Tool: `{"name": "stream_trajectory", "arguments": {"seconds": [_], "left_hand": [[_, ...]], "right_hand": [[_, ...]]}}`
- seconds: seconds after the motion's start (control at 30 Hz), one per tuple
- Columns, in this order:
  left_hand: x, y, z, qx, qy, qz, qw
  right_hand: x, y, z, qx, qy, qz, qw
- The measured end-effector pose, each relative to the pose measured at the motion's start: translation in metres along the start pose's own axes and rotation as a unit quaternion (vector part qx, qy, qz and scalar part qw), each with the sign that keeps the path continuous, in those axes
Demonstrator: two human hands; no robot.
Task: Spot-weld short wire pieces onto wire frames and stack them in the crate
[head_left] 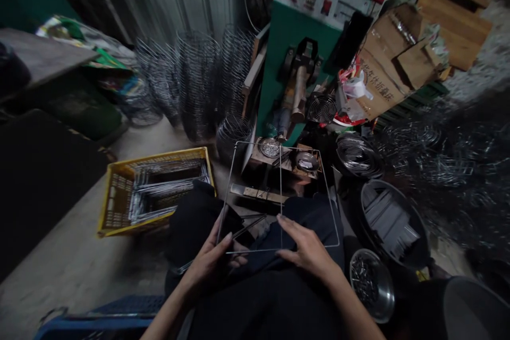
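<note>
Both hands hold a thin rectangular wire frame [281, 186] above my lap, with one wire running across its middle. My left hand [217, 249] is closed on the frame's near left corner, thumb on top. My right hand [306, 244] grips it at the middle wire, index finger on the wire and thumb at the near edge. Beyond the frame stands a green machine [274, 74] with a control panel and a lit red lamp. A bowl of small metal pieces [270, 147] and another small dish [307, 161] rest at the machine's base.
To the left, a yellow crate [104, 207] holds similar wire frames. Stacked wire coils [198, 85] line the wall. On the right are a tub of flat metal strips [422, 244], a steel bowl of small parts [384, 303], cardboard boxes [384, 71] and heaped wire pieces [438, 154].
</note>
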State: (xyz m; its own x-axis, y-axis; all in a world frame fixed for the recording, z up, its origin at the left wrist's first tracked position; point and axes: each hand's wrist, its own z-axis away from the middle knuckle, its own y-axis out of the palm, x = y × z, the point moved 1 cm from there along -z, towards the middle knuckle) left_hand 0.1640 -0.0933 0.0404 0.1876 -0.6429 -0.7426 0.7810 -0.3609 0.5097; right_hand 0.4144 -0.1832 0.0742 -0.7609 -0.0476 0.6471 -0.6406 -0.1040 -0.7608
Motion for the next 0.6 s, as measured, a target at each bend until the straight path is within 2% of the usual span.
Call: {"name": "stream_trajectory", "arguments": {"seconds": [0.13, 0.33, 0.6], "left_hand": [[0.001, 0.003, 0.004, -0.010, 0.000, 0.018, 1.000], [0.004, 0.005, 0.000, 0.010, 0.011, 0.009, 1.000], [-0.008, 0.023, -0.001, 0.014, 0.032, 0.000, 0.999]], "right_hand": [[0.003, -0.002, 0.002, -0.006, -0.002, -0.017, 1.000], [0.006, -0.011, 0.005, -0.017, 0.006, -0.025, 1.000], [0.002, -0.022, 0.004, -0.020, 0.003, -0.034, 0.999]]}}
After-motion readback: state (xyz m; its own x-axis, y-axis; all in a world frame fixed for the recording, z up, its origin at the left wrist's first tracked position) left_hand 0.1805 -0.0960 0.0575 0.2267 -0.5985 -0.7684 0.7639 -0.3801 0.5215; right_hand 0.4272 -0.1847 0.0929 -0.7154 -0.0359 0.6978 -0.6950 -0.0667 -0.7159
